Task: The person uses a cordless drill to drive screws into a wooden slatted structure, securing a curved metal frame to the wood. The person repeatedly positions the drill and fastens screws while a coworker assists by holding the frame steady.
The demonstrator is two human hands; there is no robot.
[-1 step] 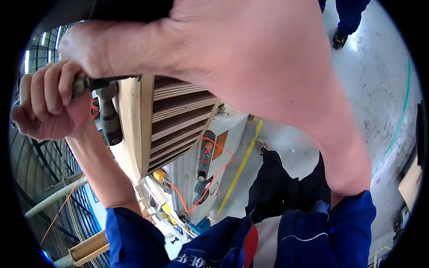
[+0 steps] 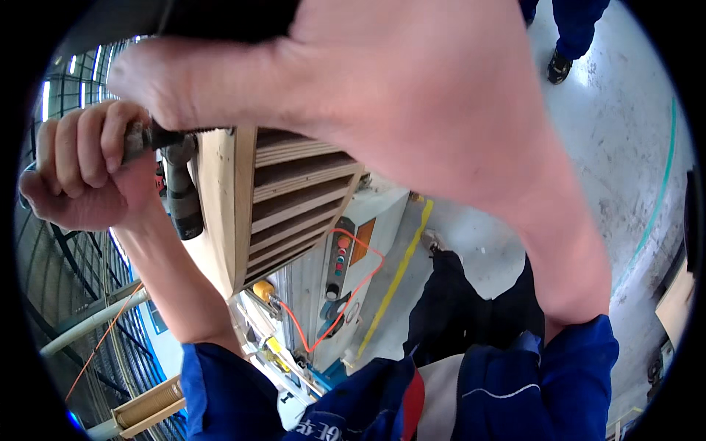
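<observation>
Tightly grips a dark metal handle [image 2: 137, 142] with the curled fingers of the left hand [image 2: 84, 165], holds the right hand [image 2: 382, 84] close by with fingers too hidden to tell whether clamped or apart, and has that handle just left of a slatted wooden frame [image 2: 241, 206], with a grey machine cabinet [image 2: 384, 213] farther right.

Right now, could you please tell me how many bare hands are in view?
2: the left hand, around a dark handle at far left, and the right hand, large across the top and partly hidden. Another person shows only from the legs down.
</observation>
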